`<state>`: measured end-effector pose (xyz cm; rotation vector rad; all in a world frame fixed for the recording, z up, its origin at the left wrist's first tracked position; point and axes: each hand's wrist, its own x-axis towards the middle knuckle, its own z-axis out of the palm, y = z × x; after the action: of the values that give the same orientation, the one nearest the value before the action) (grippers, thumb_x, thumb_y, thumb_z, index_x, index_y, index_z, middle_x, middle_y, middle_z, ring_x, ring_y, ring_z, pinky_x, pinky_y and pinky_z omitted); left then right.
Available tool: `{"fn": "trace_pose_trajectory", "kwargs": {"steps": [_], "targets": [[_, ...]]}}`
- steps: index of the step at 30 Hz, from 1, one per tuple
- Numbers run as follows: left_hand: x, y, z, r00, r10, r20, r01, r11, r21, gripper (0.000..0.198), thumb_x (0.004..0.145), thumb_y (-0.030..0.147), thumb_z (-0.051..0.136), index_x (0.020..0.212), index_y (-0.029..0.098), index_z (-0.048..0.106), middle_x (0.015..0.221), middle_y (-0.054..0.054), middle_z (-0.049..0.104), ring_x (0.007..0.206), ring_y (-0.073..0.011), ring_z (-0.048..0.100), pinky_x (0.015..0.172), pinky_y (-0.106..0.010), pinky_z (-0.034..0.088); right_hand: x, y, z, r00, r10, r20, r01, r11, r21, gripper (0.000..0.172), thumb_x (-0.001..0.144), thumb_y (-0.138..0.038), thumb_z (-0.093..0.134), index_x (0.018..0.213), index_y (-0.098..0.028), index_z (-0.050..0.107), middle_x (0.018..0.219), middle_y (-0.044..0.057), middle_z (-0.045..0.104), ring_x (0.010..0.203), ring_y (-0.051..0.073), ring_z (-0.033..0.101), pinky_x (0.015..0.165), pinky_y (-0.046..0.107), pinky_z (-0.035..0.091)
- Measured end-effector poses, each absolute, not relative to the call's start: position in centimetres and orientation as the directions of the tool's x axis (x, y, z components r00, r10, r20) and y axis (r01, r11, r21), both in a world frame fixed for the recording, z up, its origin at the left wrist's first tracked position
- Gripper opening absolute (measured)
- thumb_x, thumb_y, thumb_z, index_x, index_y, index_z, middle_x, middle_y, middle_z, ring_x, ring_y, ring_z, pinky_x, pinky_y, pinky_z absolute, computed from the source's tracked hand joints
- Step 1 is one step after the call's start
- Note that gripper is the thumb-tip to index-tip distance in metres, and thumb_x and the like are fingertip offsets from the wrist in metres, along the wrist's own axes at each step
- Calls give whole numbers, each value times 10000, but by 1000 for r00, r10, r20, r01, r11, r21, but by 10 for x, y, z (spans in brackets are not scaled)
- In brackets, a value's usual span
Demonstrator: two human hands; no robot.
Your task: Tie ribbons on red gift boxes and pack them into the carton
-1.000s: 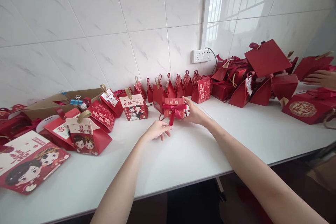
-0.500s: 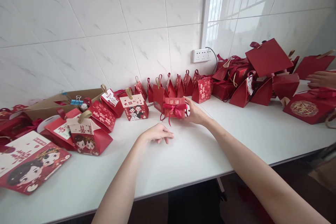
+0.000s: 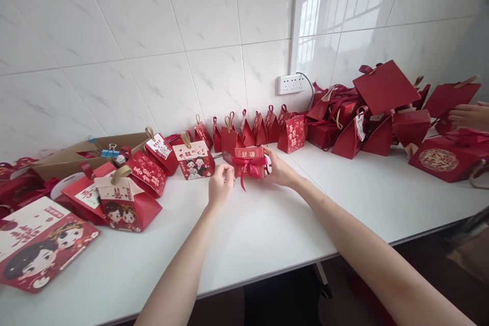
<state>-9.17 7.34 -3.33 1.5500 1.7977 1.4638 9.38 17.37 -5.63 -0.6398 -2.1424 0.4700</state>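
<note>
A small red gift box [image 3: 246, 155] with gold lettering and a bright pink ribbon bow [image 3: 250, 165] stands on the white table. My right hand [image 3: 278, 168] grips the box's right side, its fingers partly hidden behind it. At the left side of the box, my left hand [image 3: 221, 183] has its fingers curled together close to the ribbon. Whatever lies between those fingers is hidden. Left of that hand is a cream and red gift box [image 3: 194, 160] printed with a cartoon couple. Small red gift boxes with loop handles stand in a row behind.
Cartoon-printed boxes [image 3: 124, 204] crowd the table's left side, before an open brown carton [image 3: 95, 148]. Red boxes pile up at right, where another person's hand [image 3: 469, 114] reaches in. A power strip [image 3: 291, 84] sits on the tiled wall. The table's front edge [image 3: 267, 279] runs below my arms.
My left hand has moved up and left to the left side of the small gift box, its fingers drawing together. My right hand keeps its grip; the view has shifted slightly.
</note>
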Motion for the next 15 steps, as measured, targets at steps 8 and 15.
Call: {"fn": "trace_pose_trajectory", "kwargs": {"steps": [8,15], "targets": [[-85,73,-40,-225,877,424,625,-204,753,254,792,448,524,901,219,543,770,21,620,444,-87,526,449,-215,412,89,169,-55,-548,541,639,254,835,-489,992,582,-242,762,1395,-175,198,1377,215,365,1237,333,431,932,462,453],[-88,79,-37,-185,965,188,324,-120,938,283,745,450,586,785,173,546,559,29,597,355,-91,509,341,-188,370,89,170,-56,-541,541,644,223,830,-511,951,612,-282,753,1385,-181,208,1376,204,367,1240,317,433,940,456,454]]}}
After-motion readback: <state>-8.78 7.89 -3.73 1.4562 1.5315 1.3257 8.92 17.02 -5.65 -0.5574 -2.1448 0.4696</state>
